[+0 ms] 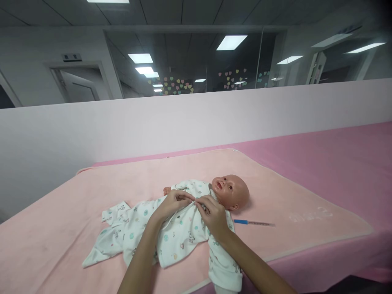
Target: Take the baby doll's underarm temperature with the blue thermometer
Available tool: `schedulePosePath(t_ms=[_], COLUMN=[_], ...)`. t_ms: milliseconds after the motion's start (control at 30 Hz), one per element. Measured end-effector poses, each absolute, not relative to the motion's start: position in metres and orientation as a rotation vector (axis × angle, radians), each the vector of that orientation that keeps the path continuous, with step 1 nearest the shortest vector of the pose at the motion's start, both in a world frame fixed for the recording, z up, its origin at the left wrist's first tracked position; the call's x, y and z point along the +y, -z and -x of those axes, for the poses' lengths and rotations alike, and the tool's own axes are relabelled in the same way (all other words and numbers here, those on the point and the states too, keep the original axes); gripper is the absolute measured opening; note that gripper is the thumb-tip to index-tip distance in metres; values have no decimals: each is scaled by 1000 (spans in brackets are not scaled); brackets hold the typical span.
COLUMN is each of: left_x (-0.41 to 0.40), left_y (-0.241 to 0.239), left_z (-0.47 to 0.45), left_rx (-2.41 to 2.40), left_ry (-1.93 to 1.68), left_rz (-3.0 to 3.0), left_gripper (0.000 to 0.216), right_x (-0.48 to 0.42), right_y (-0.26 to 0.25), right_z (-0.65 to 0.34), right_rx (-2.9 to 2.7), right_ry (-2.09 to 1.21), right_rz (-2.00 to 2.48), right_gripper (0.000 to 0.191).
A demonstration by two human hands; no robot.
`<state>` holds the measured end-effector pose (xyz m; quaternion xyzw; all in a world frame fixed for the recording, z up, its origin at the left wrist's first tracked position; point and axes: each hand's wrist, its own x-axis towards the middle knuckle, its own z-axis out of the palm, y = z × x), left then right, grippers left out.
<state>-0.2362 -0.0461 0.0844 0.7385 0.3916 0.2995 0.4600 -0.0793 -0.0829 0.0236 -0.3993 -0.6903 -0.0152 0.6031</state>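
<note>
A baby doll (228, 190) lay on its back on a pale pink blanket (76, 204). Over its chest, the left hand (174, 203) and right hand (212, 214) each pinched the front of its printed white romper (171, 237). A blue-ended thermometer (252, 222) lay just beside the doll's head.

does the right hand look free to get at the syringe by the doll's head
Probably yes: the syringe lies bare on the blanket just beside the right hand, nothing between them, though that hand is pinching the doll's clothing now.
</note>
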Motion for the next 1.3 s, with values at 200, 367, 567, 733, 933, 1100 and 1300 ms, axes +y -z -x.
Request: schedulePosePath(t_ms=[200, 367, 567, 733, 933, 1100, 1300], left_x=[-49, -51, -51, -52, -52, -55, -58], left_y=[-87, -90, -85, -84, -88, -90, -89], left_z=[237, 237, 234, 234, 235, 234, 233], left_rx=[923, 945, 1039, 992, 930, 942, 986], left_ry=[-708, -657, -673, -675, -647, -672, -728], left_rz=[-1824, -1876, -1933, -1972, -1954, -1926, -1911], left_gripper=[26, 29, 26, 28, 26, 20, 12], right_x=[-78, -78, -82, -85, -85, -85, -85], right_y=[-19, -20, -23, -25, -26, -26, -26], right_z=[80, 79, 80, 81, 80, 80, 80], right_rx=[-1626, -1630, -1629, -1629, -1625, -1626, -1623], right_ry=[22, 27, 0, -13, -3, 2, -7], right_rz=[986, 1037, 1025, 998, 971, 954, 948], right_gripper=[15, 14, 15, 14, 14, 16, 16])
